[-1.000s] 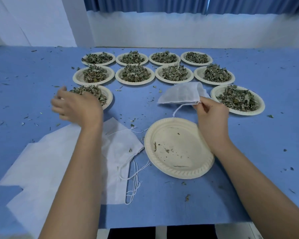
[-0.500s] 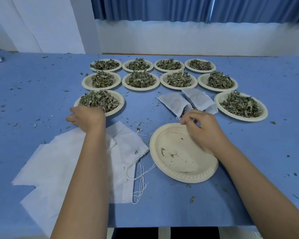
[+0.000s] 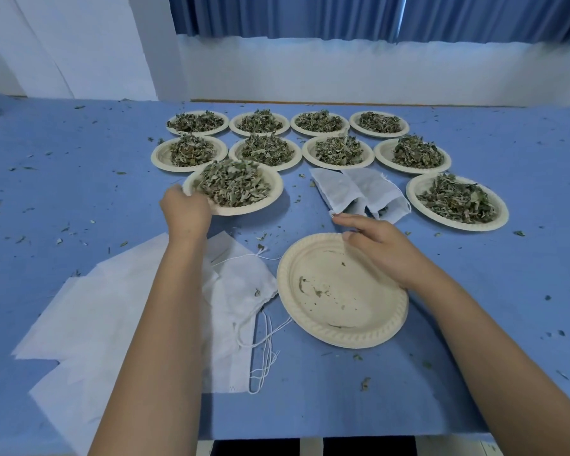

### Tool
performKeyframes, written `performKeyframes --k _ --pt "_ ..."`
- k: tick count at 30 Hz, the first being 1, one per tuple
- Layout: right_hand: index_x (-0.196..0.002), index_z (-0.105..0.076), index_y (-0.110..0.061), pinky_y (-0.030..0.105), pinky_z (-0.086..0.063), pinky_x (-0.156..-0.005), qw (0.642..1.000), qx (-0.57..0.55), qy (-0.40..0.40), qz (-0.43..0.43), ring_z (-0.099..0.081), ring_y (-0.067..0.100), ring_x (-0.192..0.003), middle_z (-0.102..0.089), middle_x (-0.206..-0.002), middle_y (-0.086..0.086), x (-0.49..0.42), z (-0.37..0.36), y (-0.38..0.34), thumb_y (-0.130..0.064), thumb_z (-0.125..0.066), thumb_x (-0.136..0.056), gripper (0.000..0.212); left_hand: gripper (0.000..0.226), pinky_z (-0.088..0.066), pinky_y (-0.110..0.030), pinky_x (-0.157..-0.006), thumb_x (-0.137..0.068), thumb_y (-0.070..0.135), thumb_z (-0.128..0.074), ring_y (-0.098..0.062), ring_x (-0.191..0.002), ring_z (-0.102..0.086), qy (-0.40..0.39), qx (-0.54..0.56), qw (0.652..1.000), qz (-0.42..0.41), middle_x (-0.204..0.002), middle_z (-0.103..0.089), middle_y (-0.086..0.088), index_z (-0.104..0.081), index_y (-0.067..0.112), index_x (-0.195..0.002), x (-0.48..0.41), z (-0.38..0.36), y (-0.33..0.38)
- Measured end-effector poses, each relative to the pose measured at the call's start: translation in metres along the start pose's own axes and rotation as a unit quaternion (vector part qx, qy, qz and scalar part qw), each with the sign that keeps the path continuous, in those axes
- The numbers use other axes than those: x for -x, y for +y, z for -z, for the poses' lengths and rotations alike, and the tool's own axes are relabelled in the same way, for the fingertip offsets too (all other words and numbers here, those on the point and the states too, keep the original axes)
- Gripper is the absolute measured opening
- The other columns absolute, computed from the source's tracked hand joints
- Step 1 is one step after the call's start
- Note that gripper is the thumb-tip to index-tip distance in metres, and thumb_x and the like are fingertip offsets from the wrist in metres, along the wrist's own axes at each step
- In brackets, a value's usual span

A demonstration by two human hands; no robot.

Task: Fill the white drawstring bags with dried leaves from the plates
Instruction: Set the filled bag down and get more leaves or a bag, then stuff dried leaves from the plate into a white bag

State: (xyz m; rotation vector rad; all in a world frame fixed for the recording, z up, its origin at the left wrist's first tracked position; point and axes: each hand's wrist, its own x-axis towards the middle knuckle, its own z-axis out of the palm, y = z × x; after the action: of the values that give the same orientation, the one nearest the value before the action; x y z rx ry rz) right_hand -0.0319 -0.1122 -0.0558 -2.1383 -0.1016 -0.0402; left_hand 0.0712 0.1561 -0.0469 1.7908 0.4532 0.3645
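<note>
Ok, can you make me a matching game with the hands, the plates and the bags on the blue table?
Things
1. left hand
2. right hand
3. filled bags
4. nearly empty plate

Places
A. lying just left of the rightmost plate of leaves
B. near the table's front edge, right of the flat white bags
C. holding the rim of a heaped plate
D. fingers straight, over the far rim of the nearly empty plate

Pairs: 1-C, 2-D, 3-A, 4-B
</note>
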Motion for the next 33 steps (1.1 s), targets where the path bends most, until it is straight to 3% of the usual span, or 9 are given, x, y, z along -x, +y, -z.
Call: performKeyframes --k 3,8,11,17,19,21,24,30,33 --pt "-0.111 -0.070 -0.014 0.012 -0.042 -0.097 0.996 -0.026 0.059 0.056 -0.058 -0.002 -0.113 -0.066 -0.121 -0.007 0.003 0.001 -0.002 -0.005 -0.049 -0.098 0.027 0.053 -0.044 -0.030 -0.075 -0.096 0.003 -0.040 -0.023 -0.103 -0.056 -0.088 0.038 0.995 0.009 -0.141 -0.045 -0.007 -0.034 0.011 -0.148 0.007 -0.003 0.004" --pt "-0.088 -0.070 -0.013 0.031 -0.050 -0.072 0.984 -0.087 0.150 0.038 -0.063 0.014 -0.072 -0.071 -0.083 0.001 0.001 0.010 0.000 -0.004 -0.042 -0.098 0.031 0.049 -0.039 -0.019 -0.051 -0.096 -0.004 -0.043 -0.007 -0.066 -0.053 -0.277 0.065 0.958 -0.026 -0.116 -0.055 -0.002 -0.042 0.013 -0.142 0.030 -0.004 0.017" --pt "-0.086 -0.070 -0.005 0.024 -0.046 -0.068 0.985 -0.066 0.158 0.016 -0.058 0.009 -0.070 -0.067 -0.079 0.008 0.000 0.014 0.002 -0.007 -0.043 -0.098 0.029 0.048 -0.031 -0.014 -0.041 -0.095 -0.009 -0.043 0.000 -0.047 -0.044 -0.374 0.071 0.924 -0.024 -0.108 -0.055 -0.001 -0.048 0.012 -0.138 0.046 -0.002 0.024" --pt "-0.081 -0.072 -0.009 0.031 -0.049 -0.076 0.967 -0.189 0.150 -0.083 -0.064 0.014 -0.075 -0.070 -0.078 0.002 0.002 0.021 -0.001 -0.016 -0.047 -0.097 0.031 0.050 -0.033 -0.013 -0.040 -0.095 -0.012 -0.040 0.000 -0.045 -0.047 -0.493 0.024 0.870 -0.021 -0.110 -0.058 0.001 -0.051 0.014 -0.137 0.066 0.001 0.032" --pt "-0.093 -0.073 -0.007 0.026 -0.047 -0.067 0.970 -0.184 0.125 -0.094 -0.060 0.014 -0.067 -0.069 -0.079 0.004 0.002 0.022 -0.002 -0.015 -0.045 -0.099 0.030 0.050 -0.031 -0.013 -0.041 -0.094 -0.011 -0.042 -0.001 -0.044 -0.044 -0.524 -0.008 0.851 -0.029 -0.112 -0.057 0.001 -0.051 0.015 -0.136 0.068 0.000 0.031" --pt "-0.103 -0.068 0.003 0.021 -0.037 -0.055 0.974 -0.186 0.099 -0.083 -0.049 0.013 -0.058 -0.066 -0.077 0.007 0.003 0.021 -0.001 -0.011 -0.040 -0.101 0.031 0.047 -0.031 -0.012 -0.041 -0.095 -0.010 -0.043 -0.001 -0.044 -0.044 -0.547 -0.044 0.835 -0.041 -0.110 -0.059 0.002 -0.054 0.015 -0.134 0.070 -0.001 0.030" --pt "-0.102 -0.067 0.005 0.019 -0.036 -0.053 0.976 -0.182 0.088 -0.082 -0.047 0.013 -0.058 -0.067 -0.077 0.008 0.004 0.022 -0.001 -0.011 -0.038 -0.102 0.033 0.043 -0.034 -0.011 -0.042 -0.095 -0.009 -0.044 0.000 -0.045 -0.048 -0.561 -0.075 0.823 -0.039 -0.083 -0.069 0.009 -0.061 0.016 -0.126 0.071 -0.003 0.028" --pt "-0.103 -0.070 -0.009 0.014 -0.049 -0.077 0.987 -0.120 0.033 -0.101 -0.066 0.004 -0.086 -0.073 -0.102 0.000 0.003 0.016 0.001 -0.024 -0.037 -0.104 0.037 0.038 -0.037 -0.010 -0.043 -0.094 -0.006 -0.051 0.002 -0.043 -0.051 -0.526 -0.095 0.842 -0.077 -0.067 -0.069 0.014 -0.065 0.016 -0.122 0.068 -0.009 0.024" --pt "-0.096 -0.073 -0.008 0.027 -0.050 -0.090 0.989 -0.034 0.121 -0.071 -0.066 0.013 -0.092 -0.073 -0.099 0.004 0.001 0.016 0.009 -0.020 -0.044 -0.101 0.032 0.033 -0.037 -0.010 -0.043 -0.089 0.000 -0.064 0.002 -0.043 -0.049 -0.487 -0.092 0.862 -0.101 -0.067 -0.070 0.015 -0.070 0.019 -0.115 0.067 -0.013 0.023"
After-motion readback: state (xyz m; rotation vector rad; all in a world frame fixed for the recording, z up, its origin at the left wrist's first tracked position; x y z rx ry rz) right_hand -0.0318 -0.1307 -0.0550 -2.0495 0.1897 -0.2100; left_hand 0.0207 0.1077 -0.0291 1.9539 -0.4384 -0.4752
